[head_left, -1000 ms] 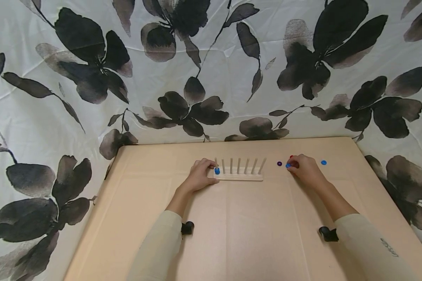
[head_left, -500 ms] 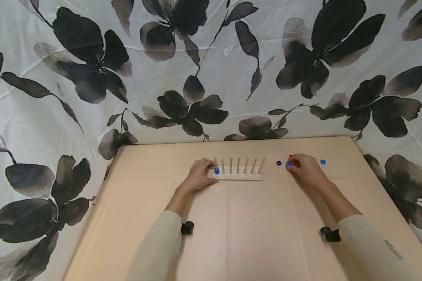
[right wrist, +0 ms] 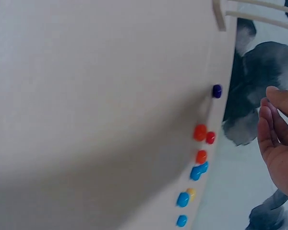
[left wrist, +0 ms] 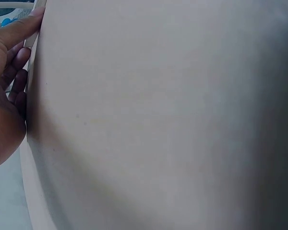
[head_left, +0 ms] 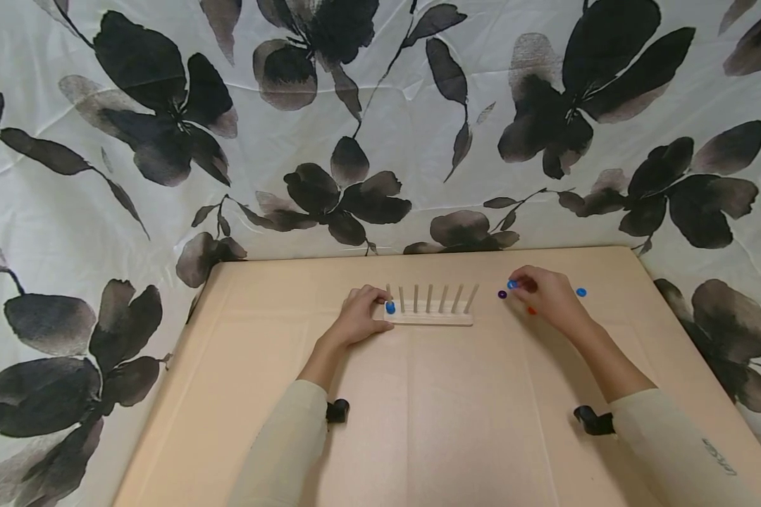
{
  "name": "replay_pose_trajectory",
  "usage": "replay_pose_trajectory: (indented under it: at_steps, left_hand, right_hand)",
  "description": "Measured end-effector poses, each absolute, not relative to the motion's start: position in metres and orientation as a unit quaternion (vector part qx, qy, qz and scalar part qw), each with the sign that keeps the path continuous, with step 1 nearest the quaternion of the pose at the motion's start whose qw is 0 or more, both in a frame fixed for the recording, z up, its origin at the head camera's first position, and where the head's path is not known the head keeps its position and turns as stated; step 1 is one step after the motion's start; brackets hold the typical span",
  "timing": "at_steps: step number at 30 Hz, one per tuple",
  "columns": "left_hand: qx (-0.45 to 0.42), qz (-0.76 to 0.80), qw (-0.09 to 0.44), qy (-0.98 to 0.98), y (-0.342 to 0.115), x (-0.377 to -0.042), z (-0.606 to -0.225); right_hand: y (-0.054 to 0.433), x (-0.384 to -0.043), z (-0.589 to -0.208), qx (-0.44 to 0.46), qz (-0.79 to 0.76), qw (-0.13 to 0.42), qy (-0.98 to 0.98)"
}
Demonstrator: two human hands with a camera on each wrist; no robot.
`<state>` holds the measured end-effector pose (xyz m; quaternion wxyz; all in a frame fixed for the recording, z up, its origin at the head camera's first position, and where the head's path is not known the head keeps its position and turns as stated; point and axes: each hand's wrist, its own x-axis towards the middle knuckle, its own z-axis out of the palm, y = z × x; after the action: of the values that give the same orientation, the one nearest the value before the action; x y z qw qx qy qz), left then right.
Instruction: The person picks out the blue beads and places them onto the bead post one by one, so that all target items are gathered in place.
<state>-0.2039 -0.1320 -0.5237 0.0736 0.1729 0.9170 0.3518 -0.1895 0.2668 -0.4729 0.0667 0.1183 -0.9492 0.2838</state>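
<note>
A wooden peg rack [head_left: 431, 320] with several upright pegs stands near the far side of the table. My left hand [head_left: 360, 313] grips its left end, thumb on the near side and fingers at the back. On the leftmost peg sits a blue bead [head_left: 390, 308], also a blue spot in the left wrist view. My right hand [head_left: 547, 296] pinches another blue bead [head_left: 512, 284] between thumb and fingertips, raised over the table. That bead is hidden behind the fingers in the right wrist view. Just left of this hand lies a dark purple bead [head_left: 502, 294].
Loose beads lie in a row along the table's far part: orange [right wrist: 200, 132], red [right wrist: 210, 137], yellow [right wrist: 191, 193] and several blue ones [right wrist: 182, 199]. The board-like tabletop [head_left: 456, 408] ends against a floral cloth [head_left: 368, 127] behind it.
My right hand has risen and shifted slightly left with the blue bead, uncovering an orange-red bead beneath it. My left hand stays on the rack.
</note>
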Motion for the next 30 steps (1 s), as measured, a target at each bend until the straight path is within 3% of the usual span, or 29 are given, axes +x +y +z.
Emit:
replay_pose_trajectory:
  at_steps: [15,30]
  left_hand:
    - [0.169,0.356,0.077,0.916,-0.132,-0.204,-0.523]
    - [0.165,0.363,0.074,0.914,-0.132,-0.203,-0.522]
  right_hand:
    - [0.226,-0.201,-0.431,0.147,0.323,0.103,-0.929]
    - [0.17,-0.213,-0.409,0.222,0.341,0.091,-0.909]
